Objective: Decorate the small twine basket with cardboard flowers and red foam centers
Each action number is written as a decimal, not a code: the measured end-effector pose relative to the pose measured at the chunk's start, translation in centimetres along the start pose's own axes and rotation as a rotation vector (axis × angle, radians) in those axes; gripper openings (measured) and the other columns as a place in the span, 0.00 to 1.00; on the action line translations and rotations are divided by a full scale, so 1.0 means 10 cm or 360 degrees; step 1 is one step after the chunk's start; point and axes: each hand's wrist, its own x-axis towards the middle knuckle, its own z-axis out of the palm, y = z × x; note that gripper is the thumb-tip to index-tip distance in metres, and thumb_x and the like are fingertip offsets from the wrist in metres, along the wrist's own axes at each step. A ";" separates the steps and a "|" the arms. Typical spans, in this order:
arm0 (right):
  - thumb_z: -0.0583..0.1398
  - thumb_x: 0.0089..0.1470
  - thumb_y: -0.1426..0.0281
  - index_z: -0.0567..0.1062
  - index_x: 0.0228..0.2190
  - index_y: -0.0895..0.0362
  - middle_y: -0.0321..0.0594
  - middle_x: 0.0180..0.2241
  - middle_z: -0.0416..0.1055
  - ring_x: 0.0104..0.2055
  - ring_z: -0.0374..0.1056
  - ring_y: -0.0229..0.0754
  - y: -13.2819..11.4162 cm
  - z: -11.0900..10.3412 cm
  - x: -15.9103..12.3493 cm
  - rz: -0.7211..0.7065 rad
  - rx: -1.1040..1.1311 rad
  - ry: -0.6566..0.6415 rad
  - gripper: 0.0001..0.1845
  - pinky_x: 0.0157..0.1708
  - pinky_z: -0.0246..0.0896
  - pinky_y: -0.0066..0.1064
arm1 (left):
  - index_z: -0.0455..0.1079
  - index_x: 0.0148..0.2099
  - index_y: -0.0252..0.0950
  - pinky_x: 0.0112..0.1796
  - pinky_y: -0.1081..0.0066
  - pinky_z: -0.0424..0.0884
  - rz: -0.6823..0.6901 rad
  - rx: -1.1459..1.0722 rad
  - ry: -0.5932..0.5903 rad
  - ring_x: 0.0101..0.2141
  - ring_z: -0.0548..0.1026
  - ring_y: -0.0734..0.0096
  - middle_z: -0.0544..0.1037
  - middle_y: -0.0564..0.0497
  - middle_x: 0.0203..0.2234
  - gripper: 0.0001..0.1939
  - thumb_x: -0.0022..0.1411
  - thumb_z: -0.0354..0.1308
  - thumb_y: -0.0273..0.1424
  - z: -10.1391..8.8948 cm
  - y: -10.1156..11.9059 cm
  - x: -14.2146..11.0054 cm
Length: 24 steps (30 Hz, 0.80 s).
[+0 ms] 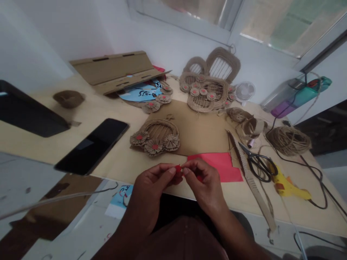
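Observation:
Near the table's front edge, my left hand (pixel 159 178) pinches a small red paper piece (pixel 178 168) between thumb and fingers. The fingertips of my right hand (pixel 202 177) are closed close beside it; a bit of red shows under them, but what they grip is too small to make out. A sheet of red paper (pixel 217 166) with a cut edge lies just beyond my right hand. Ahead of my left hand rests a twine-wrapped frame (pixel 159 129) with pleated paper rosettes (pixel 153 147); two rosettes have red centres, while the right one shows none.
Black-handled scissors (pixel 261 168), a yellow glue gun (pixel 290 186) with its cord and a twine ball (pixel 288 140) lie at right. A phone (pixel 92 146) lies left. Behind are a cardboard sheet (pixel 200 126), more twine frames (pixel 208 92), a small fan (pixel 244 91) and an open cardboard box (pixel 116 70).

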 end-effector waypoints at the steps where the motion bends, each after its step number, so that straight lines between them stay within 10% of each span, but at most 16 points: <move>1: 0.58 0.52 0.70 0.75 0.28 0.58 0.37 0.25 0.72 0.26 0.65 0.38 0.00 0.00 0.00 -0.0013 -0.0020 -0.0001 0.06 0.28 0.59 0.30 | 0.77 0.27 0.37 0.35 0.73 0.72 0.0006 0.0019 0.0004 0.27 0.76 0.72 0.81 0.53 0.23 0.05 0.46 0.68 0.32 -0.01 -0.01 0.00; 15: 0.59 0.48 0.70 0.71 0.22 0.57 0.30 0.18 0.64 0.19 0.56 0.32 0.05 0.04 0.11 0.0199 0.0191 0.0100 0.06 0.19 0.51 0.24 | 0.77 0.31 0.39 0.36 0.68 0.73 0.0154 0.0242 0.0113 0.28 0.77 0.67 0.81 0.52 0.23 0.04 0.49 0.64 0.31 -0.01 0.02 -0.05; 20: 0.59 0.47 0.67 0.70 0.22 0.57 0.30 0.16 0.62 0.17 0.55 0.32 0.01 -0.06 0.34 0.0139 -0.0001 -0.0034 0.07 0.16 0.48 0.23 | 0.75 0.35 0.43 0.41 0.64 0.70 0.0771 0.0944 0.0413 0.35 0.78 0.62 0.81 0.52 0.30 0.04 0.55 0.60 0.32 -0.16 -0.08 -0.03; 24: 0.57 0.47 0.68 0.70 0.20 0.57 0.29 0.15 0.61 0.18 0.54 0.31 0.01 -0.08 0.64 0.0039 -0.0168 -0.0164 0.08 0.17 0.47 0.23 | 0.74 0.39 0.41 0.46 0.59 0.70 0.1447 0.1430 0.0281 0.41 0.77 0.59 0.80 0.48 0.36 0.09 0.56 0.57 0.26 -0.32 -0.11 0.12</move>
